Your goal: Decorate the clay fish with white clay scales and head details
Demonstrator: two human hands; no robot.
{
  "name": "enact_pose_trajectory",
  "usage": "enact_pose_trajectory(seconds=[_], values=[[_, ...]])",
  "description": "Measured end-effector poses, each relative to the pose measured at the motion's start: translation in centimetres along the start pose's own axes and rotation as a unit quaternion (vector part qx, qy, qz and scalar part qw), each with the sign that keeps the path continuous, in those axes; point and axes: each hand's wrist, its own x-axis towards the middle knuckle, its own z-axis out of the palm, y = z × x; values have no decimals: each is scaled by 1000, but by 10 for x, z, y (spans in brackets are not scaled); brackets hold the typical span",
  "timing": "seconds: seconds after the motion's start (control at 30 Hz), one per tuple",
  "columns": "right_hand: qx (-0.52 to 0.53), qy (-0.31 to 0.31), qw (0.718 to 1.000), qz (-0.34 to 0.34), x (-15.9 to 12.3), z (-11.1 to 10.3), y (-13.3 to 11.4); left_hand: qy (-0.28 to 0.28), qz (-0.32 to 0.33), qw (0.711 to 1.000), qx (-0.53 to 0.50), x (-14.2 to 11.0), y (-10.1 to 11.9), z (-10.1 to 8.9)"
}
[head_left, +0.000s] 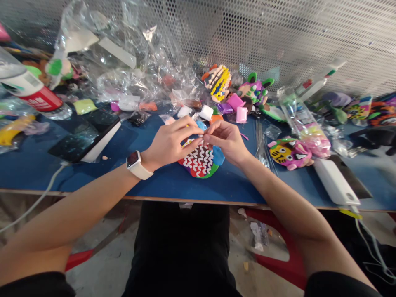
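Note:
Both hands meet over a flat clay figure (201, 165) on the blue table. White wavy strips cover its red and green body, and blue lobes show at its right side and top. My left hand (173, 142), with a watch (136, 163) on its wrist, pinches from the left. From the right, my right hand (227, 142) closes its fingertips on the same spot. Between them is a tiny white bit of clay (202, 137), partly hidden by the fingers. Just behind the hands lie white clay blocks (206, 112) and pink ones (241, 115).
A phone-like black device (85, 134) and a bottle (34, 88) stand to the left. Crumpled clear plastic bags (139, 74) pile up against the perforated metal panel (278, 37). At the right are a yellow-and-pink clay figure (291, 153) and a white power bank (335, 181) with a cable.

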Motion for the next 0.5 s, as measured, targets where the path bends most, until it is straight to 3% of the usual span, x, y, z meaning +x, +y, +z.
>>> enact_pose_trajectory(seconds=[0.5], values=[[-14,-26,1000,7,-2,1,-2,11,15,1000,21,1,2,-1]])
